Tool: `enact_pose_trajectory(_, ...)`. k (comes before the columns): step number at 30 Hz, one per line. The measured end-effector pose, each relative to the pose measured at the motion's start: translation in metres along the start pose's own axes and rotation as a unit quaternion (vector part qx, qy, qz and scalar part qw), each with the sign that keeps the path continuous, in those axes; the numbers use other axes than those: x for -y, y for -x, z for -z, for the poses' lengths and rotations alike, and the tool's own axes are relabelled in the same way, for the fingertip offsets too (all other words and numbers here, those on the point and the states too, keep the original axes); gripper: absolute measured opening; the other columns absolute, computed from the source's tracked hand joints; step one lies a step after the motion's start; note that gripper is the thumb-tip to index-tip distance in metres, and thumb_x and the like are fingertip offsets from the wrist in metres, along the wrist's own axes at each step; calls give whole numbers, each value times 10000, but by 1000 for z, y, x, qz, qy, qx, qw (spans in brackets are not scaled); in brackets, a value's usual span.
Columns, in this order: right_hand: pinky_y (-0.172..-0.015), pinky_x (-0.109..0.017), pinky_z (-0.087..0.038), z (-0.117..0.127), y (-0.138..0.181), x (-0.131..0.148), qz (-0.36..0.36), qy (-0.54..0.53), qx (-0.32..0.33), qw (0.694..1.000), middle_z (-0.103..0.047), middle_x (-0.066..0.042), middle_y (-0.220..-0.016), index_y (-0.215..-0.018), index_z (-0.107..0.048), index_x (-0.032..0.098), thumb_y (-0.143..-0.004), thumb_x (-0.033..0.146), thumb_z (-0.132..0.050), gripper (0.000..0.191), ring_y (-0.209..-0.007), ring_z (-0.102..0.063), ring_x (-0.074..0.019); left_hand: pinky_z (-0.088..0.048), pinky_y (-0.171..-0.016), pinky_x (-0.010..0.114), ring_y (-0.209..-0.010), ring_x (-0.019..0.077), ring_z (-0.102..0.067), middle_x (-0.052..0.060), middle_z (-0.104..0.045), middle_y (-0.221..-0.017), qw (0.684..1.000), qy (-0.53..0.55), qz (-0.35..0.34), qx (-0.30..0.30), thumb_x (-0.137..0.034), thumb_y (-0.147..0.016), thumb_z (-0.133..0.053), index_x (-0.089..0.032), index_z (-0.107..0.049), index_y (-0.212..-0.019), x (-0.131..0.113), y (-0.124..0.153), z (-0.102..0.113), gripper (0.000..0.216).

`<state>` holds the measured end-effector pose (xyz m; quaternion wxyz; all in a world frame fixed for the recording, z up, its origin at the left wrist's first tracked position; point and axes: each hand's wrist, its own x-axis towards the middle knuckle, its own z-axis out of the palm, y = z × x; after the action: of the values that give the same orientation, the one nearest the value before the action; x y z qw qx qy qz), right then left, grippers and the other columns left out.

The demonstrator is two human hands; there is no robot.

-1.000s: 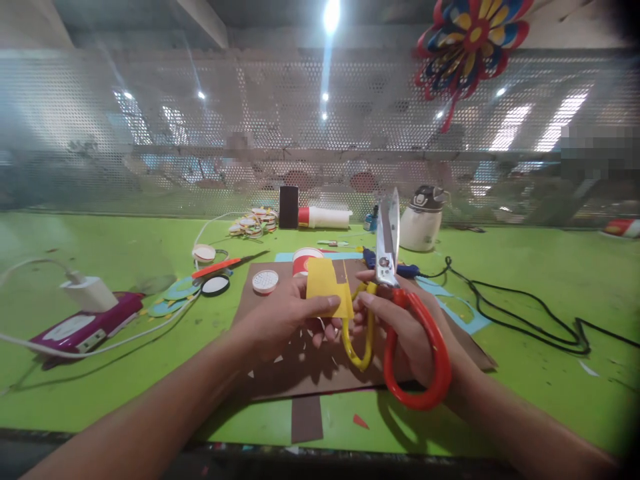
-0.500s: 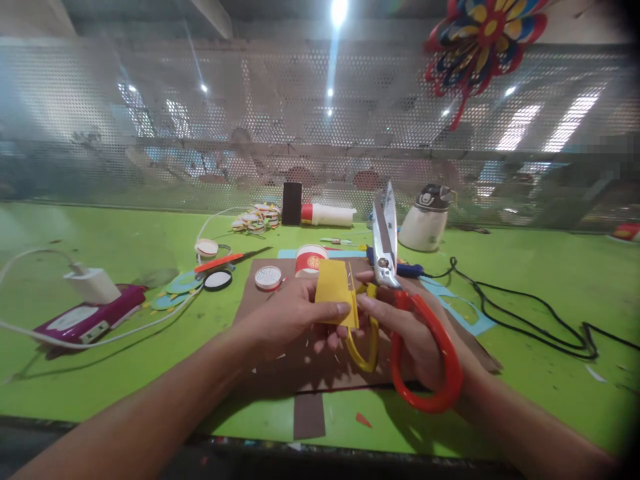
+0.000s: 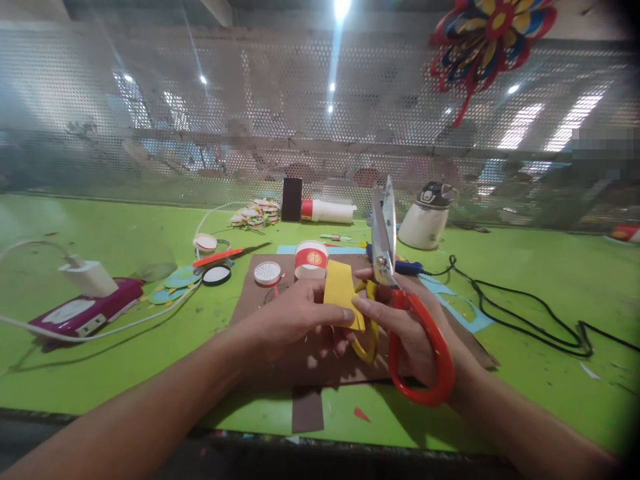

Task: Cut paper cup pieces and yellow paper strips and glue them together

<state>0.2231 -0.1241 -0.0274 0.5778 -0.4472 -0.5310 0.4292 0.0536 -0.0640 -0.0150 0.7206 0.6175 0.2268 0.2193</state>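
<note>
Between its thumb and fingers my left hand (image 3: pixel 295 313) holds a small rectangle of yellow card (image 3: pixel 338 290) upright in front of me. My right hand (image 3: pixel 407 327) is closed around large scissors (image 3: pixel 384 250), their metal blades pointing up and away. One handle loop is red; a yellow loop, seemingly the other handle, shows behind the card. My right fingertips meet the card's right edge. Beneath both hands lies a brown board (image 3: pixel 280 360). A red and white paper cup (image 3: pixel 311 260) and a round white lid-like disc (image 3: pixel 267 274) stand at its far side.
At left are a purple power strip (image 3: pixel 95 310) with a white charger, blue paper rings (image 3: pixel 173 288) and an orange utility knife (image 3: pixel 220 257). Farther back stand a phone (image 3: pixel 293 199) and a pale jug (image 3: pixel 425 217). A black cable (image 3: pixel 525 320) trails at right.
The yellow card has turned and shifted slightly right, and looks narrower. A separate strip-like edge beside it no longer shows. Both hands keep their holds; the view has shifted slightly.
</note>
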Motion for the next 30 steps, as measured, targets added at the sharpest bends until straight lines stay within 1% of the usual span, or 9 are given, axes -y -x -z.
enact_pose_trajectory(3, -627, -335, -533, 0, 0, -3, -6, -13, -6, 1000, -635, 9, -759, -1049, -617, 260, -770, 363, -717, 314, -657, -619, -172, -441, -575, 227, -628, 107, -583, 36, -647, -797, 1000, 29, -11, -1, -264, -800, -655, -164, -642, -1048, 0, 0, -6, 267)
enact_pose_trajectory(5, -636, -321, -527, 0, -1, -4, 4, -5, -15, 1000, -625, 14, -763, -1039, -619, 258, -772, 344, -722, 298, -665, -610, -162, -451, -649, 221, -710, 101, -591, 27, -648, -863, 997, 72, -22, 2, -217, -772, -691, -191, -624, -1073, 1, -1, -11, 310)
enact_pose_trajectory(7, -649, -320, -531, 0, 0, -4, 12, 2, -23, 1000, -623, 14, -769, -1032, -620, 246, -771, 328, -723, 292, -667, -612, -159, -422, -593, 200, -636, 84, -561, -1, -611, -749, 995, 100, -15, -19, -225, -769, -698, -184, -624, -1023, 4, -1, -15, 268)
enact_pose_trajectory(9, -626, -332, -544, -2, 0, -2, 0, -11, -18, 1000, -623, 17, -763, -1049, -606, 240, -765, 315, -723, 317, -620, -616, -158, -370, -503, 191, -537, 73, -503, -13, -560, -648, 995, 92, 28, -20, -277, -769, -702, -155, -626, -941, 8, -2, -16, 224)
enact_pose_trajectory(15, -554, -327, -559, -4, 3, 2, -51, -97, 16, 994, -607, 35, -744, -1076, -561, 274, -782, 302, -709, 330, -569, -619, -145, -372, -476, 187, -499, 67, -499, 4, -569, -650, 989, 143, 31, 14, -249, -791, -663, -140, -615, -875, 12, -1, -14, 145)
enact_pose_trajectory(20, -551, -307, -541, 0, 2, 2, -31, -52, 11, 998, -603, 29, -758, -1035, -566, 260, -780, 293, -704, 292, -580, -602, -135, -395, -507, 195, -503, 67, -507, 8, -563, -625, 989, 135, 49, 28, -204, -788, -647, -125, -612, -832, 6, 2, -15, 97)
enact_pose_trajectory(23, -565, -306, -522, 1, 1, 3, -9, -11, 9, 1000, -608, 26, -722, -978, -571, 233, -753, 255, -718, 270, -574, -601, -141, -376, -483, 187, -519, 74, -522, 19, -586, -662, 991, 122, 60, 10, -205, -790, -637, -139, -615, -854, 4, 2, -14, 95)
enact_pose_trajectory(26, -551, -319, -512, 0, 1, 7, -11, -21, 22, 999, -601, 30, -636, -921, -572, 222, -748, 232, -710, 222, -550, -601, -160, -395, -480, 193, -535, 86, -536, 24, -597, -673, 996, 71, 52, -22, -194, -764, -658, -139, -625, -849, 1, 2, -12, 106)
enact_pose_trajectory(30, -569, -321, -510, -1, 3, 11, -26, -59, 26, 998, -595, 39, -614, -966, -579, 228, -753, 221, -705, 248, -542, -590, -157, -400, -465, 194, -525, 90, -537, 24, -601, -662, 999, 16, 21, -41, -202, -762, -652, -133, -646, -866, -4, 1, -12, 125)
